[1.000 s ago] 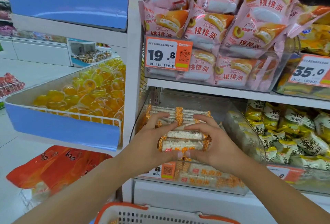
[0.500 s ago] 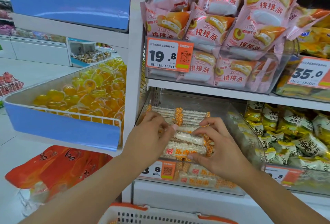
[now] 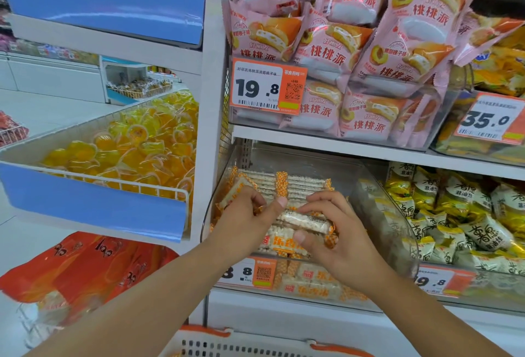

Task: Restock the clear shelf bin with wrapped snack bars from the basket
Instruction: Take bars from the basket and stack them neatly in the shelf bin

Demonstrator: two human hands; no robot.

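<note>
Both hands lowered into clear bin (image 3: 377,214), left hand (image 3: 244,223) and right hand (image 3: 335,240) pinching snack bars (image 3: 304,221)

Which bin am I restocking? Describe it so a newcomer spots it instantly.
Find the white shelf upright, then the orange 19.8 price tag right of it. Directly below sits the clear plastic shelf bin, holding white puffed-rice bars with orange-checked wrapper ends. Its right neighbour holds yellow-green packets instead.

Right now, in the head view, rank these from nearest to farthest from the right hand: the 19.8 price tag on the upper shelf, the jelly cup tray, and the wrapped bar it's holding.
1. Wrapped bar, in the right hand.
2. 19.8 price tag, above, upper shelf.
3. Jelly cup tray, far left.
</note>
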